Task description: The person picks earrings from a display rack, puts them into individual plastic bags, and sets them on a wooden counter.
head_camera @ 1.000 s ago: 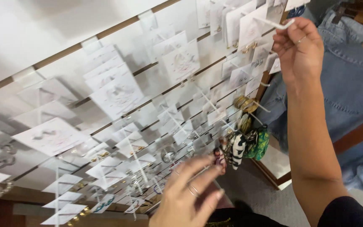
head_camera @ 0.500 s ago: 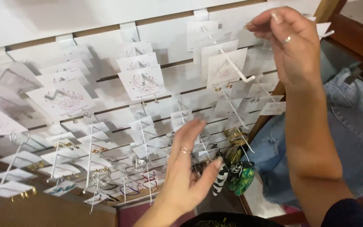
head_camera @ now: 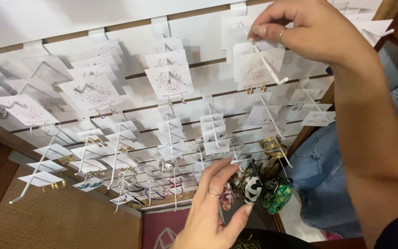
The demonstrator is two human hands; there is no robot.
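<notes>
In the head view, the right hand [head_camera: 314, 34] is raised to the top row of a white slatted display wall [head_camera: 61, 20], forearm running down the right side of the frame, wrist bent so the fingers point left. Its thumb and forefinger are pinched together on the upper edge of a white earring card [head_camera: 259, 69] that hangs at the front of a stack on a white hook [head_camera: 272, 74]; a ring shows on one finger. The card hangs roughly upright, face toward the camera, with two small gold earrings [head_camera: 255, 90] at its lower edge, and the hook's long axis runs out from the wall, down and to the right. The left hand [head_camera: 215, 212] rises from the bottom centre, palm turned left, fingers loosely spread and curled, holding nothing; its fingertips sit just beside a cluster of patterned hanging pieces [head_camera: 266, 189], black-and-white and green. Many more cards [head_camera: 169, 80] fill the other hooks.
</notes>
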